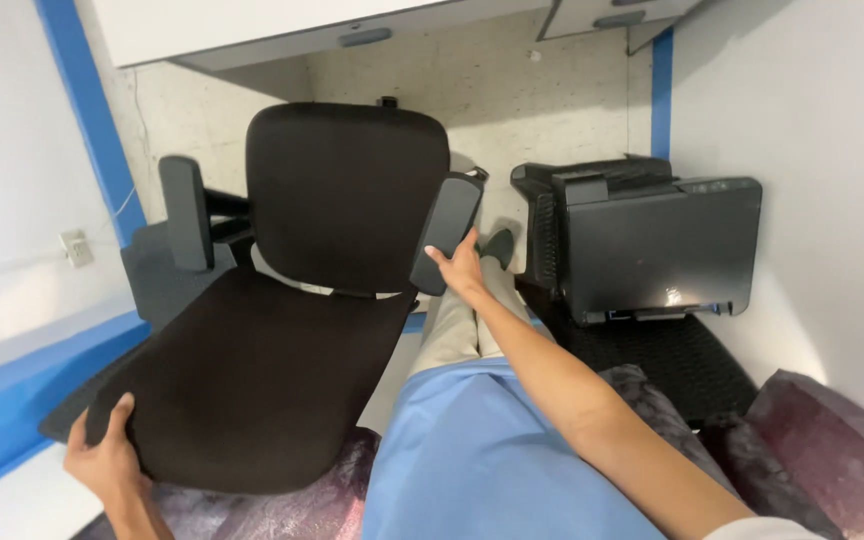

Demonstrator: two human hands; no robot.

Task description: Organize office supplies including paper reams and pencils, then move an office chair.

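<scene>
While the left hand [107,460] grips the chair seat [252,380], the right hand [460,265] touches its armrest [444,230].

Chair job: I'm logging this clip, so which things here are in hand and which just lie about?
In hand:
chair, seat front gripped by left hand
armrest, touched by right hand

Lying about:
printer
wall socket
purple cushion

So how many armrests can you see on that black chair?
2. One armrest sticks up left of the backrest, untouched; the other armrest is right of it, with the right hand on its lower end. None seem hidden.
</scene>
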